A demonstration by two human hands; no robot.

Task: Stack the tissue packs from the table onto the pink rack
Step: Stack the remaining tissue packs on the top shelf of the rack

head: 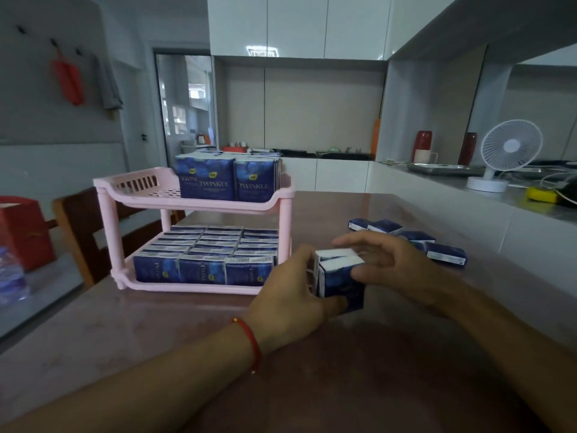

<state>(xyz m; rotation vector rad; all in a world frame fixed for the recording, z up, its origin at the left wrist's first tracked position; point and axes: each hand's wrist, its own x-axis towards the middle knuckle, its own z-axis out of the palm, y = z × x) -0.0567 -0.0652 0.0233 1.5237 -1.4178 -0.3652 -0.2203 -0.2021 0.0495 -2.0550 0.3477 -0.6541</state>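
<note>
A pink two-tier rack (268, 204) stands on the table at centre left. Its lower shelf is packed with several upright blue tissue packs (203, 270). The right part of the upper shelf holds more blue packs (229, 179); its left part is bare. To the right of the rack, both hands grip a small bundle of blue tissue packs (342, 281) standing on the table. My left hand (292, 295) presses its left side, and my right hand (384, 264) clasps its top and right side. Several loose packs (446, 254) lie behind my right hand.
A brown table (156, 332) spans the foreground. A wooden chair (78, 232) stands behind the rack at left, with a red box (25, 232) and a plastic bottle (11, 276) beyond. A counter at right carries a white fan (509, 151) and cables.
</note>
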